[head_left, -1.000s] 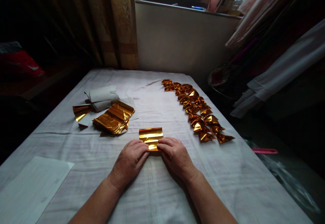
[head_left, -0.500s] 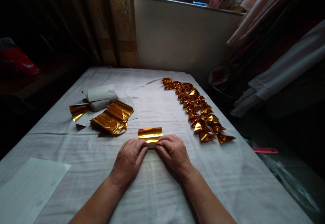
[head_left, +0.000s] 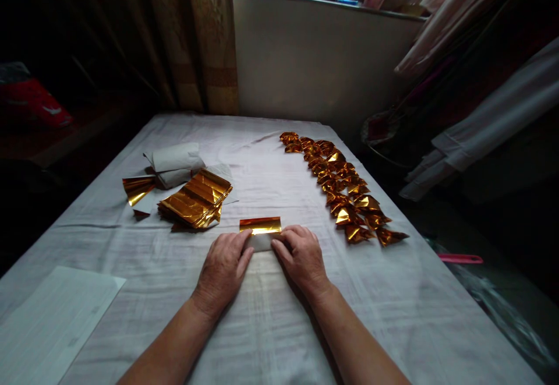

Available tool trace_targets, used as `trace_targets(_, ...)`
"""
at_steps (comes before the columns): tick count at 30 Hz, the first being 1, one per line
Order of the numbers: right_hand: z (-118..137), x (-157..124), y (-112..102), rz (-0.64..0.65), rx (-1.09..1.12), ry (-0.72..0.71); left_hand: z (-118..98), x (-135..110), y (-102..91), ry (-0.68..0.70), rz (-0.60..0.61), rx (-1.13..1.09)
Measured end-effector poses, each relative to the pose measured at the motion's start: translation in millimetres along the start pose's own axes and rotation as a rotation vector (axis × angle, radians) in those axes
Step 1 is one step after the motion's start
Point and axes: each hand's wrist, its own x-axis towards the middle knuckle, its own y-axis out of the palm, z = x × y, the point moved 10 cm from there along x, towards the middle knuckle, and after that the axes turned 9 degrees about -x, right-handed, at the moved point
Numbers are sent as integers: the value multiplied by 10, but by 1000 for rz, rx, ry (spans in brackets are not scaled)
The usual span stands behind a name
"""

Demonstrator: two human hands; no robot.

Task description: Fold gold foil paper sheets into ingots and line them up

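Observation:
A small sheet of gold foil paper [head_left: 261,225] lies on the cloth-covered table, its near edge folded up so a pale strip of its back shows. My left hand [head_left: 224,264] pinches the left end of that fold between thumb and fingers. At the right end, my right hand [head_left: 302,257] grips it the same way. Left of the sheet rests a stack of gold foil sheets [head_left: 196,198]. To the right, several folded gold foil pieces [head_left: 349,217] lie in a slanting double row.
White wrapping paper [head_left: 174,161] and a curled gold scrap [head_left: 138,190] lie behind the stack. A pale printed sheet [head_left: 65,321] is at the table's near left. Clothes [head_left: 476,134] hang on the right, near a pink handle [head_left: 460,258]. A curtain [head_left: 213,53] hangs behind.
The near edge of the gold sheet has been turned further over, away from me, so more of the pale back shows and less gold. Both hands have moved slightly forward with it.

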Motion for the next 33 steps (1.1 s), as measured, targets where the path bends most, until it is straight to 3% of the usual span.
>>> trace_targets(3,3,3,3,-2,-59,16,-17,18,-37,-9,-23,23)
trace_targets(6,4,1,15,4,-88,27,-175,19,-55,81,-26,36)
trace_targets(8,-3,-3,26,8,-100,37,-302,0,3,151,36,37)
trace_targets(11,-17,-10,22,-6,-103,56,-359,-25,98,144,129,34)
trace_targets(20,35,-24,18,-25,-139,53,-285,-46,170,67,212,23)
trace_targets(25,8,-49,29,-28,-129,60,-207,-100,222,68,329,70)
trace_targets(33,-35,-55,70,-27,-100,56,-10,-199,148,71,385,93)
